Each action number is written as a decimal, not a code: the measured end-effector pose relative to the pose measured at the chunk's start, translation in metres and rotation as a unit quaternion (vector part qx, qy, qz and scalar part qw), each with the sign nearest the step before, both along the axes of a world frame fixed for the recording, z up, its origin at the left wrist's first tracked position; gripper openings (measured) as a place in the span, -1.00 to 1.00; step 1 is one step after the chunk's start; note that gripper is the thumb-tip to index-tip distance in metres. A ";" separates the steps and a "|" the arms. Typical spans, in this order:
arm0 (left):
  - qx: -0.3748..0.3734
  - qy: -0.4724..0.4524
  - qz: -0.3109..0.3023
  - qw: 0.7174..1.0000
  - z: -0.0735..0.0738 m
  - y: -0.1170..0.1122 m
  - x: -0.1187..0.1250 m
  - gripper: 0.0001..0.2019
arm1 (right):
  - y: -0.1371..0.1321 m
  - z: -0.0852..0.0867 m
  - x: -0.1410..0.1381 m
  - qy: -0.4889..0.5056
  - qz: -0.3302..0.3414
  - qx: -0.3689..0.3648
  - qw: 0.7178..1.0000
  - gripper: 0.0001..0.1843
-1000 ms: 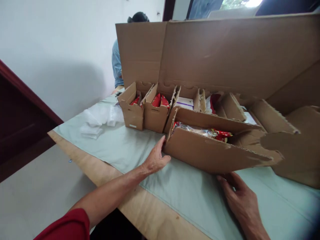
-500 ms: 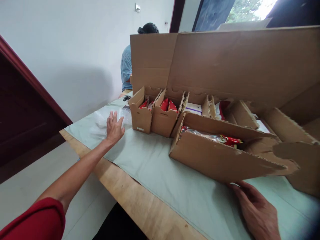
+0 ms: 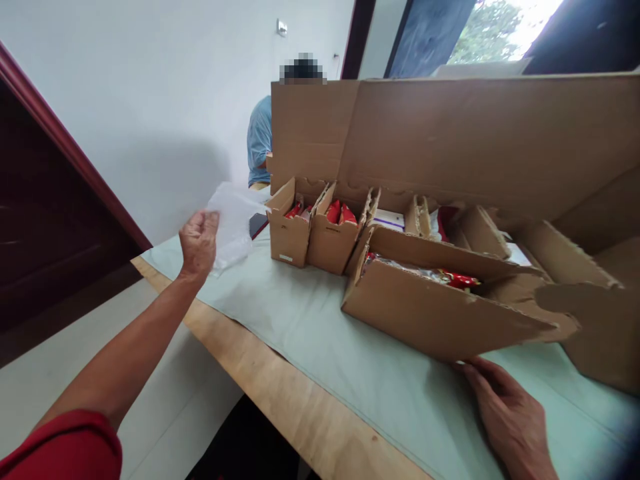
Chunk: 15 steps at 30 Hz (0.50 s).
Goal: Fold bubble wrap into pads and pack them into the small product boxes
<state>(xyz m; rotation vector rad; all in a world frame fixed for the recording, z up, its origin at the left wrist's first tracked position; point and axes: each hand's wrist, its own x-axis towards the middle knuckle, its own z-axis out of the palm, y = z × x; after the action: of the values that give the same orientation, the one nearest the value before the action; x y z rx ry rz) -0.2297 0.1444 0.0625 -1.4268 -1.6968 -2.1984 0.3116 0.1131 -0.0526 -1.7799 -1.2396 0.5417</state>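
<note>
My left hand (image 3: 199,243) is closed on a piece of clear bubble wrap (image 3: 233,223), lifted above the left end of the table and hanging to the right of the fingers. A dark flat item with a red edge (image 3: 259,225) lies behind the wrap. On the right, my right hand (image 3: 510,413) rests low against the bottom edge of the front cardboard bin (image 3: 440,317). Its thumb and index finger come together there; what is between them, if anything, is hidden. Red and clear packets (image 3: 457,279) lie inside that bin.
Behind it stands a row of cardboard bins (image 3: 287,233), some with red packets (image 3: 341,213), one with a white box (image 3: 389,220). A tall cardboard panel (image 3: 450,140) rises behind them. A person in a blue shirt (image 3: 260,140) is beyond. Pale cloth (image 3: 300,313) covers the wooden table (image 3: 240,347).
My left hand has gone from spread over the bubble wrap to closed on it, and has raised it to the left. My right hand stays by the front bin.
</note>
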 end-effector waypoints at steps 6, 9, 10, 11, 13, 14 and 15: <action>-0.042 -0.280 -0.216 0.935 -0.005 -0.031 0.050 -0.59 | -0.001 0.010 -0.005 0.133 -0.014 0.040 0.990 -0.53; -0.087 -0.347 -0.277 0.892 -0.019 -0.042 0.082 -0.57 | -0.013 0.026 -0.005 0.204 -0.087 0.160 0.962 -0.62; -0.102 -0.373 -0.300 0.872 -0.023 -0.045 0.093 -0.57 | -0.020 0.033 -0.006 0.212 -0.106 0.199 0.951 -0.65; -0.116 -0.395 -0.320 0.853 -0.027 -0.049 0.105 -0.58 | -0.029 0.040 -0.010 0.211 -0.113 0.225 0.944 -0.67; -0.139 -0.422 -0.353 0.824 -0.034 -0.055 0.129 -0.61 | -0.049 0.055 -0.023 0.192 -0.068 0.218 0.954 -0.69; -0.151 -0.427 -0.367 0.812 -0.038 -0.059 0.141 -0.63 | -0.060 0.061 -0.032 0.177 -0.016 0.187 0.966 -0.68; -0.163 -0.434 -0.383 0.799 -0.042 -0.062 0.153 -0.64 | -0.069 0.066 -0.044 0.162 0.052 0.138 0.976 -0.66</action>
<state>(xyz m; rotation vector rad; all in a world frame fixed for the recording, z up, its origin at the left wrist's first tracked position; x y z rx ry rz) -0.0763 0.0820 0.0205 -1.4292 -2.0089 -3.5961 0.2673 0.0437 0.0129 -1.3386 -1.1218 0.6567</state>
